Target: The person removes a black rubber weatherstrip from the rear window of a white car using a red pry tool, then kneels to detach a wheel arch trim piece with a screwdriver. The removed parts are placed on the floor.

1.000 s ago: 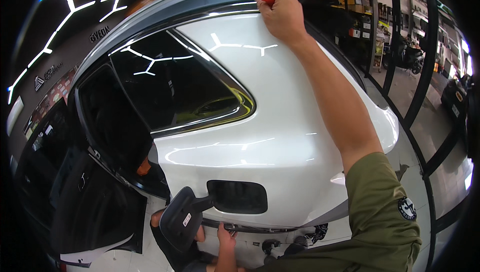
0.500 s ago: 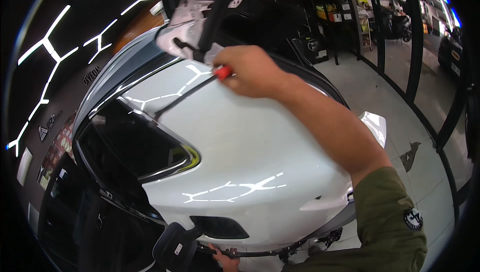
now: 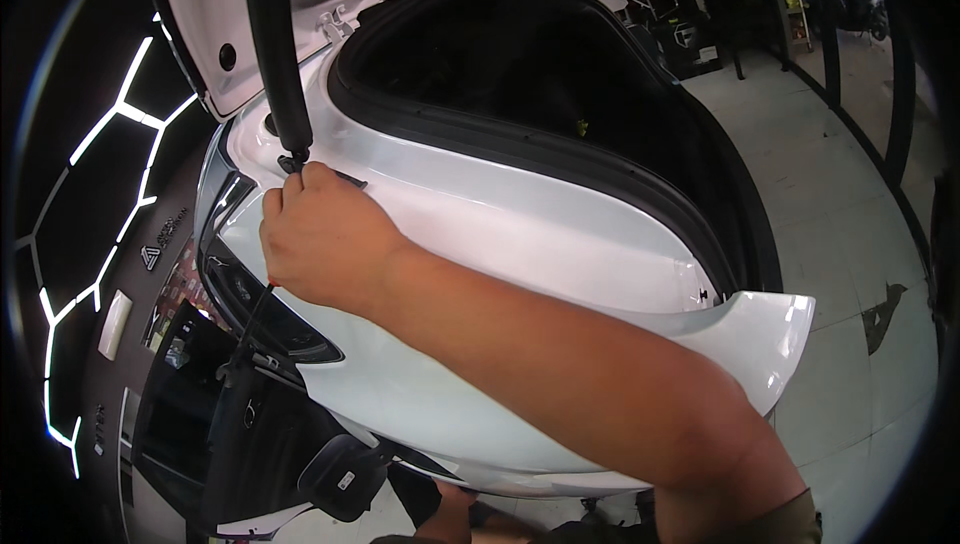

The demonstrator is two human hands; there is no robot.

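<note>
My right hand (image 3: 335, 234) reaches across a white car's rear side panel (image 3: 540, 254). Its fingers are closed at the lower end of a black tailgate strut (image 3: 280, 74), by the opening's corner. A red bit of a tool (image 3: 272, 286) shows at the hand's lower edge, with a thin dark shaft running down from it; the palm hides the rest. A narrow dark piece (image 3: 350, 181) sticks out past the knuckles. Low in the picture, my left hand (image 3: 455, 496) is by the panel's lower edge, its fingers mostly hidden.
The raised tailgate (image 3: 215, 54) is overhead, and a black rubber seal (image 3: 480, 149) rims the dark boot opening. A side mirror (image 3: 345, 474) juts out below. A white body corner (image 3: 785, 344) projects at right over the tiled floor (image 3: 810, 174). Shelving stands at the back.
The view has shifted toward the boot opening. My right hand now grips at the strut's foot, with the red-handled tool mostly covered by the hand. The left hand stays low.
</note>
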